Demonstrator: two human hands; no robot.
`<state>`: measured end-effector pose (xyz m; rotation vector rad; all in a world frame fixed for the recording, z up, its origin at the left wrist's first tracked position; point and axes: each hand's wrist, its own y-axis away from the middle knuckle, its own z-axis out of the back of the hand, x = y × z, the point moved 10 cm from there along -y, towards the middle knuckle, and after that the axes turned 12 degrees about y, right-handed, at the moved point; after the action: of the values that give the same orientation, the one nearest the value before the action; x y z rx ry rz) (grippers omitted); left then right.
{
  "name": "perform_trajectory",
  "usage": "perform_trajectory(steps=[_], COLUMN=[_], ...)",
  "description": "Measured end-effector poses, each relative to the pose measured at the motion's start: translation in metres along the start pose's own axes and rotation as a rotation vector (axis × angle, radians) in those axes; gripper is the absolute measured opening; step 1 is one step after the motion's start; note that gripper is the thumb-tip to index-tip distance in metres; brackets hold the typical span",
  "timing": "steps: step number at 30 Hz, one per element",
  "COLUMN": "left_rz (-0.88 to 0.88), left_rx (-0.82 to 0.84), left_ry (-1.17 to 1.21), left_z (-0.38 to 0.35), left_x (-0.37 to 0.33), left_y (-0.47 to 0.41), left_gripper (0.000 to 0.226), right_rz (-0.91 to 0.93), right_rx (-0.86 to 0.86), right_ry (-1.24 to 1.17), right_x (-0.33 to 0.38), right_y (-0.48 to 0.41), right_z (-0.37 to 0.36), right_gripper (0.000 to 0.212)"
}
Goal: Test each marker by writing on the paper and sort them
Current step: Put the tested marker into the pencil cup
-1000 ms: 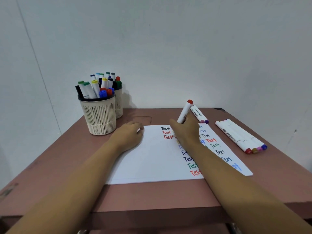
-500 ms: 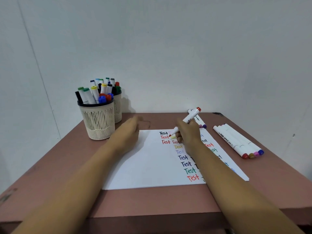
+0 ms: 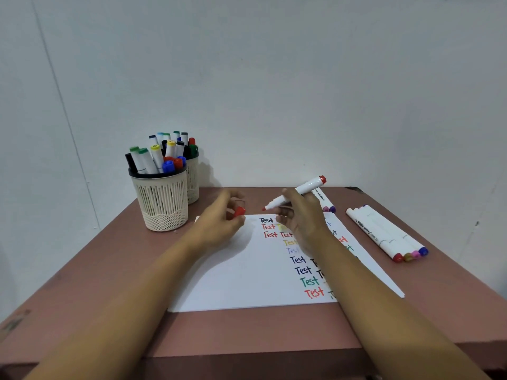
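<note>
Red marker — white barrel, bare tip, cap off.

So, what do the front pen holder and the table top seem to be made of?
The front pen holder looks like moulded plastic, cream and matt: slotted walls, a mesh band below, a dark rim. The table top seems painted or laminated board, dull reddish brown with scuffs near its left edge; the look leaves it open which.
</note>
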<state>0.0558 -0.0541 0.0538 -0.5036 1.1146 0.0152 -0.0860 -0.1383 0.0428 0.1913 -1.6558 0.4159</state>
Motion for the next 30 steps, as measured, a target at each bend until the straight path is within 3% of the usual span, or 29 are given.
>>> perform_trajectory(steps=[13, 18, 23, 30], left_rz=[-0.106, -0.098, -0.111, 0.147], left_rx=[-0.007, -0.071, 0.002, 0.117], left_ry=[0.098, 0.0, -0.071, 0.443], left_z=[-0.006, 0.001, -0.005, -0.021], left_x=[-0.015, -0.014, -0.015, -0.005], left_y=[0.004, 0.002, 0.002, 0.008], left_gripper=[0.044, 0.01, 0.03, 0.03], right_rz=[0.011, -0.038, -0.078, -0.099], right_rx=[0.146, 0.188, 0.226, 0.297], right_ry=[0.047, 0.006, -0.089, -0.128], right_x=[-0.003, -0.008, -0.012, -0.012], right_y=[0.004, 0.003, 0.006, 0.007], right_z=[-0.023, -0.028, -0.033, -0.039], right_gripper=[0.014, 0.021, 0.021, 0.015])
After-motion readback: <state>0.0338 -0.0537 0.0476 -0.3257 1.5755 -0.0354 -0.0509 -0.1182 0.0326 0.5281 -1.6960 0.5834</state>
